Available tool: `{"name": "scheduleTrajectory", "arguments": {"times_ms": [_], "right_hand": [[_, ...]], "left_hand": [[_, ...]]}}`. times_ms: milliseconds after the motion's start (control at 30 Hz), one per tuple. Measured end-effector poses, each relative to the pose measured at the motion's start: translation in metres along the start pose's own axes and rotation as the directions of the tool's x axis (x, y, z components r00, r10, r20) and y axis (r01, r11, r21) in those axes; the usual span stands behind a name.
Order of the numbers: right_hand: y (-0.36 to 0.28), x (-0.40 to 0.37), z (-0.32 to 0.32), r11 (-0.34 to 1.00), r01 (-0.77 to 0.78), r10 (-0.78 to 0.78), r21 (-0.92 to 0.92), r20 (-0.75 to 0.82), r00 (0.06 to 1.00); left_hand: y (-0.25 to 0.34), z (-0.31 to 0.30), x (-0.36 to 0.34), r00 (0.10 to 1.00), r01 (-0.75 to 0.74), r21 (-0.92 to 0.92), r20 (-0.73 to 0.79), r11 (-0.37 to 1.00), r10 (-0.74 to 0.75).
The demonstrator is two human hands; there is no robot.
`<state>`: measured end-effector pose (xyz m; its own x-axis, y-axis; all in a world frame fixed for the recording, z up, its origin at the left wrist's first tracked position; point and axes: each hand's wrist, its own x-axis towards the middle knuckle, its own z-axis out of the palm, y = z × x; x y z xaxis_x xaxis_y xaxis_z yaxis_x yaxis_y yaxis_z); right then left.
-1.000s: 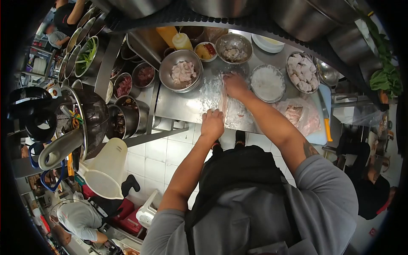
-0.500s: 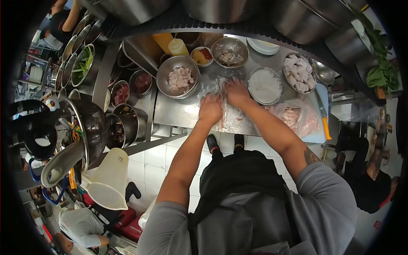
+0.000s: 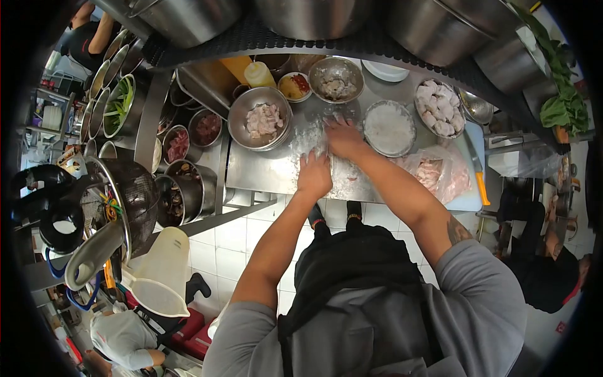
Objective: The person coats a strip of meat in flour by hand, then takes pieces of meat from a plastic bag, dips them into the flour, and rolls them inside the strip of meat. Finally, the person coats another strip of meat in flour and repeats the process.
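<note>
On the steel counter point(image 3: 260, 171), dusted with white powder point(image 3: 308, 139), both hands lie close together. My left hand point(image 3: 315, 174) rests palm down with its fingers spread. Just up and to the right, my right hand point(image 3: 343, 136) also lies flat with fingers apart. Whether a thin piece of food lies beneath them is too hidden to tell. To the left stands a steel bowl point(image 3: 235, 119) of pale meat pieces point(image 3: 264, 120). A round container of white powder point(image 3: 389, 128) is right of my right hand.
A bowl of white-coated pieces point(image 3: 439, 108), a plastic bag of meat point(image 3: 436, 173) and an orange-handled knife point(image 3: 481, 182) on a board are at right. Pots line the shelf point(image 3: 301, 48) above. At left hangs a strainer point(image 3: 135, 201). Other people point(image 3: 125, 336) are around.
Both hands have shifted slightly; my left hand is a little lower and my right hand slightly left. The pale strip seen between them earlier no longer shows clearly.
</note>
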<state>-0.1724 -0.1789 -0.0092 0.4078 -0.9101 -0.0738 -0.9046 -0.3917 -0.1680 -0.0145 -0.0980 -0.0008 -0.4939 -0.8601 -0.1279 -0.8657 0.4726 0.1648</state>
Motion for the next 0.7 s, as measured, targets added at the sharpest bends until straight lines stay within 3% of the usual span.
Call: {"name": "scheduleTrajectory", "arguments": {"times_ms": [200,300,433,500,600,700], "right_hand": [[-0.002,-0.007,-0.004,0.998,0.055,-0.052,0.037,-0.063,0.997],[-0.015,-0.032,-0.011,0.991,0.135,-0.134,0.005,0.098,0.986],[-0.026,-0.045,-0.014,0.992,0.106,-0.108,0.07,0.026,0.994],[-0.027,-0.046,-0.003,0.99,0.132,-0.133,0.042,0.012,0.991],[-0.023,-0.033,-0.002,0.998,0.017,-0.01,0.056,-0.123,0.992],[-0.013,-0.014,-0.005,0.997,-0.074,0.074,-0.032,-0.006,0.997]], "left_hand": [[-0.009,0.002,-0.024,0.998,-0.019,-0.091,-0.055,0.996,0.014],[-0.019,0.006,-0.025,0.998,-0.03,-0.053,-0.054,0.998,0.027],[-0.019,0.014,-0.027,0.995,-0.042,0.006,-0.094,0.999,0.043],[-0.014,0.011,-0.03,1.0,-0.01,-0.017,-0.007,1.0,0.01],[-0.007,0.0,-0.03,0.998,0.005,-0.004,0.061,1.0,-0.005],[-0.005,0.004,-0.035,0.999,0.011,-0.004,0.044,1.0,-0.011]]}}
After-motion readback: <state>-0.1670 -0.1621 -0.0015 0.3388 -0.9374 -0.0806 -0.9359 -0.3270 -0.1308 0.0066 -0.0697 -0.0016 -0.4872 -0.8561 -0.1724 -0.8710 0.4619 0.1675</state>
